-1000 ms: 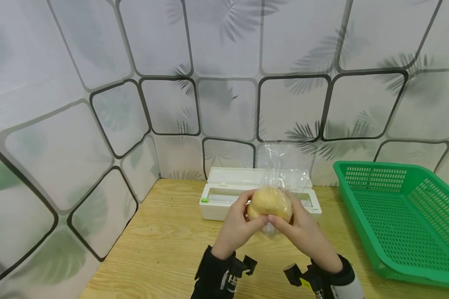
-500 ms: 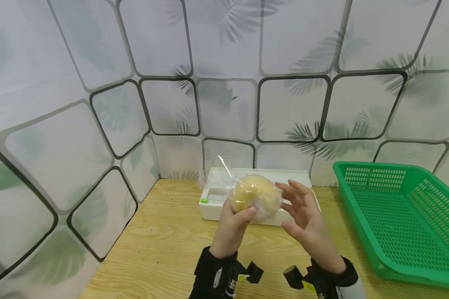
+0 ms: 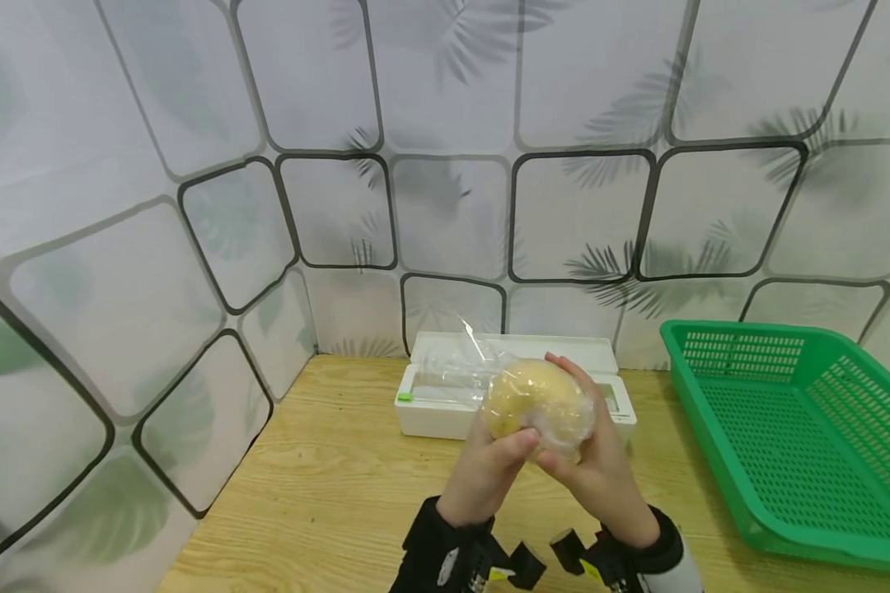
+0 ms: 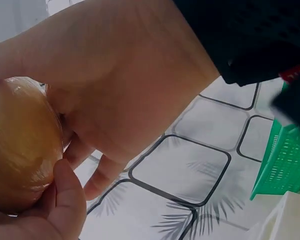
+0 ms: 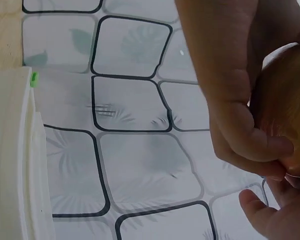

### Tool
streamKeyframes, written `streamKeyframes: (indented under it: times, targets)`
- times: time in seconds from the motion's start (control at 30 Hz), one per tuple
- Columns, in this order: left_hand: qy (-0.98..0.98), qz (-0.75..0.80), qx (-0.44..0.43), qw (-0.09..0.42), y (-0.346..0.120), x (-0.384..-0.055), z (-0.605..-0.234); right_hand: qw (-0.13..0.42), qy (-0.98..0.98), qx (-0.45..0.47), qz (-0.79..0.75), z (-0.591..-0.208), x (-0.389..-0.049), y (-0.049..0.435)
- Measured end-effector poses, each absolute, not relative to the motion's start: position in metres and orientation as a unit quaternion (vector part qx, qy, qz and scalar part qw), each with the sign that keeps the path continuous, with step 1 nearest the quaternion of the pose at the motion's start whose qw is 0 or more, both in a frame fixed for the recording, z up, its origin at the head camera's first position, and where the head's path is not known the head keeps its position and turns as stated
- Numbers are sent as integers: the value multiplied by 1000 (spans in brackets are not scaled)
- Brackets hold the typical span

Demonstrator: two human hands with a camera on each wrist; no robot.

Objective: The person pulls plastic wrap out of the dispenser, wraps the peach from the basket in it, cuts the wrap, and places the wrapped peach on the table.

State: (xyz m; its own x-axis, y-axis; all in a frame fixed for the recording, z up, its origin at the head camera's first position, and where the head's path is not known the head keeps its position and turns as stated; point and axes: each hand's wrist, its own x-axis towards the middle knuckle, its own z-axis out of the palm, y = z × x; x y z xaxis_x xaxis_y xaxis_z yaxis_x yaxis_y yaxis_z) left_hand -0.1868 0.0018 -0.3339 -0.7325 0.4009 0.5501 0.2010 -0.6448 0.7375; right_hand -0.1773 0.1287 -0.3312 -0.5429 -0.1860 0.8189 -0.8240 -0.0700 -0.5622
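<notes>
A yellow potato [image 3: 536, 403] wrapped in clear film is held above the table, in front of the white film dispenser box [image 3: 433, 412]. My left hand [image 3: 500, 451] grips it from below left, thumb pressed on its front. My right hand [image 3: 580, 461] cups it from the right, fingers curled over its far side. A loose tail of film [image 3: 463, 362] trails up and to the left. The left wrist view shows the potato [image 4: 20, 150] against the palm [image 4: 115, 80]. In the right wrist view fingers [image 5: 240, 125] wrap the potato [image 5: 285, 100].
A green slotted basket [image 3: 801, 494] sits on the wooden table [image 3: 326, 494] at the right, also seen as the basket [image 4: 282, 160] in the left wrist view. The dispenser box [image 5: 12, 165] stands against the patterned wall [image 3: 445, 123], which closes the back and left sides.
Half a second ago my right hand was off the potato with fingers spread; now it holds it again. The potato has shifted slightly right and the film tail has swung left.
</notes>
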Motion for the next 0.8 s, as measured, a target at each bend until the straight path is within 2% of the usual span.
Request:
streamKeyframes:
  times: [0.3,0.8]
  targets:
    - [460,815,352,15,3,-181,-330,336,-620,438,558,-334,-183,127]
    - [490,812,316,-18,5,-179,-328,425,-693,385,438,-334,-182,127]
